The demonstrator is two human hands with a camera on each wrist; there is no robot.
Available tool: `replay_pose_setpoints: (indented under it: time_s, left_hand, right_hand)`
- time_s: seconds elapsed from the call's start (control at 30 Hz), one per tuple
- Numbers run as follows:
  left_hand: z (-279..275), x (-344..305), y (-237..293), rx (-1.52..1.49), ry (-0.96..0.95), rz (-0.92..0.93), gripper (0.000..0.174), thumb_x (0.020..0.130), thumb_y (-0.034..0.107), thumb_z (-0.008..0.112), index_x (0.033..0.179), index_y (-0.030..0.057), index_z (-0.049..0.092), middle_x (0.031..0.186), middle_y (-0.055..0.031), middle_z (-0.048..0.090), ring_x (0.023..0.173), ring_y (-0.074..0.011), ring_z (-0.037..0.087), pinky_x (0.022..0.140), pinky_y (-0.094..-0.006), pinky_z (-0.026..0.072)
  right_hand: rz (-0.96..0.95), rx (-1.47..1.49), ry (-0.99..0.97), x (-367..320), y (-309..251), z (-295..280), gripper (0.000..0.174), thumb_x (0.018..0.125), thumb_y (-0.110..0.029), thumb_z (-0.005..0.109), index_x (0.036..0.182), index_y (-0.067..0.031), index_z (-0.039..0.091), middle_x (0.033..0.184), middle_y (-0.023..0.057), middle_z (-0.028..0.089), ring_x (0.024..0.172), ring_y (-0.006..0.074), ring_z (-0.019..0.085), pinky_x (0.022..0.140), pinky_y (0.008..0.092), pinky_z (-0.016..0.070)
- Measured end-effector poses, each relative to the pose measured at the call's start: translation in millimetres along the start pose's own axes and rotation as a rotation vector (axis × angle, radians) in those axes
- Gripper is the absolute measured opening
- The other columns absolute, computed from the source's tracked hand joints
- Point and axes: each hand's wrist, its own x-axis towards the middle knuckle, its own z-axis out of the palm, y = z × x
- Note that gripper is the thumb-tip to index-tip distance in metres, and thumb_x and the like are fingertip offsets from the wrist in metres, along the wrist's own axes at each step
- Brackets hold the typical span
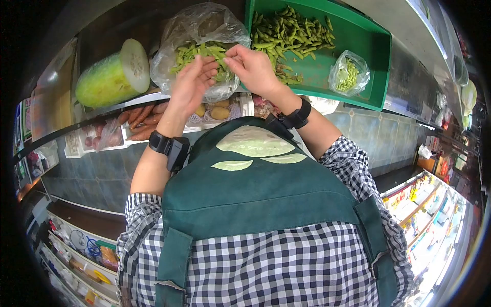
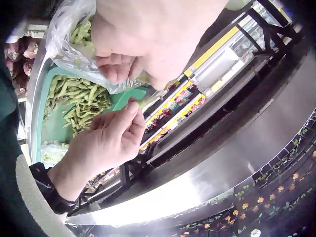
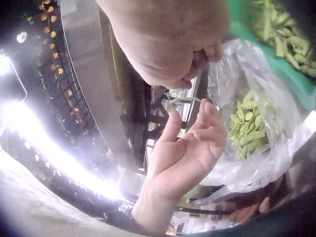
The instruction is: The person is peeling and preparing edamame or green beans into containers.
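A thin green soybean pod (image 3: pixel 185 99) bridges the thumb and fingertips of my left hand (image 1: pixel 193 84), whose palm is turned up. Close on the other side, my right hand (image 1: pixel 253 66) pinches the pod with thumb and forefinger, clearest in the left wrist view. Below both hands, a clear plastic bag (image 1: pixel 197 23) lies open with a heap of green pods (image 3: pixel 249 126) inside. To the right, more soybean pods (image 1: pixel 291 30) lie in a green tray (image 1: pixel 319 92). A small bag of shelled beans (image 1: pixel 349 77) sits in the tray's near right part.
A big cut winter melon (image 1: pixel 105 77) lies left of the bag. Along the near edge, lower bins hold carrots (image 1: pixel 140 116), potatoes (image 1: pixel 220 112) and reddish produce (image 1: pixel 94 138). A metal shelf edge (image 1: pixel 434 36) runs at the far right.
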Motion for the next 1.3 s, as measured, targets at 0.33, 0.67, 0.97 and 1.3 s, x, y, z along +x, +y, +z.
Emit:
replay_pose_setpoints:
  time_s: [0.33, 0.67, 0.97, 1.3]
  left_hand:
    - [1.0, 3.4, -8.4, 0.216, 0.036, 0.133, 0.008, 0.084, 0.008, 0.061, 0.087, 0.0002, 0.061, 0.074, 0.0000, 0.055, 0.064, -0.0074, 0.047, 0.054, -0.0218, 0.0371]
    - [8.8, 3.3, -7.3, 0.386, 0.209, 0.267, 0.006, 0.077, -0.003, 0.054, 0.074, 0.0018, 0.056, 0.064, -0.0010, 0.051, 0.051, -0.0084, 0.043, 0.047, -0.0215, 0.0335]
    - [-2.8, 3.7, -0.1, 0.368, -0.024, 0.115, 0.007, 0.083, 0.004, 0.052, 0.077, 0.0032, 0.055, 0.066, 0.0010, 0.048, 0.056, -0.0076, 0.044, 0.049, -0.0221, 0.0356]
    - [0.6, -0.1, 7.8, 0.354, -0.156, -0.138, 0.013, 0.088, 0.013, 0.056, 0.084, 0.0014, 0.056, 0.068, 0.0017, 0.049, 0.057, -0.0052, 0.042, 0.050, -0.0195, 0.0331]
  right_hand:
    - [-0.493, -0.533, 0.066, 0.4, 0.9, 3.3, 0.011, 0.077, -0.012, 0.058, 0.075, -0.0079, 0.048, 0.060, 0.0069, 0.053, 0.056, 0.0247, 0.057, 0.046, 0.0361, 0.0446]
    - [-0.470, -0.532, 0.023, -3.9, -3.7, 16.2, 0.009, 0.076, -0.011, 0.057, 0.077, -0.0061, 0.050, 0.057, 0.0058, 0.051, 0.053, 0.0216, 0.055, 0.045, 0.0331, 0.0440]
    - [0.337, 0.700, -0.328, 0.7, 12.2, 7.5, 0.015, 0.087, -0.017, 0.060, 0.086, -0.0015, 0.060, 0.060, -0.0073, 0.048, 0.054, 0.0048, 0.044, 0.046, 0.0220, 0.0355]
    - [-0.108, 0.061, -0.206, -13.2, 0.9, 0.3, 0.030, 0.079, -0.031, 0.060, 0.077, -0.0012, 0.057, 0.063, 0.0177, 0.058, 0.060, 0.0342, 0.058, 0.055, 0.0396, 0.0455]
